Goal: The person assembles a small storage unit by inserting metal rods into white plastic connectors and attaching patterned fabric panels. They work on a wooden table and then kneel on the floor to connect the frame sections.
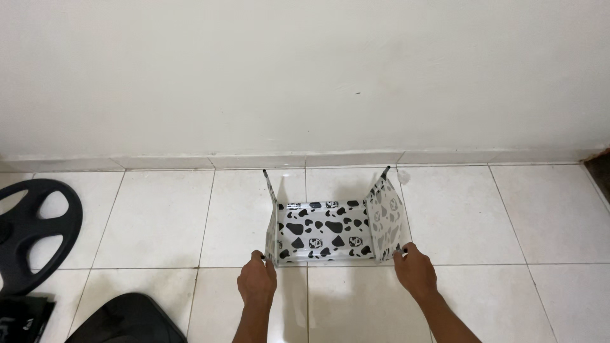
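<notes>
A small open frame of black-and-white cow-patterned panels (324,232) stands on the white tiled floor close to the wall. It has a flat bottom panel and two upright side panels edged by thin black rods. My left hand (257,281) grips the near lower corner of the left side panel. My right hand (415,272) grips the near lower corner of the right side panel. Both forearms reach in from the bottom edge.
A black weight plate (35,225) lies on the floor at the far left. A dark rounded object (130,321) and a black bag-like item (22,321) sit at the bottom left. The white wall and skirting (305,159) run behind the frame. Something dark brown (600,174) shows at the right edge.
</notes>
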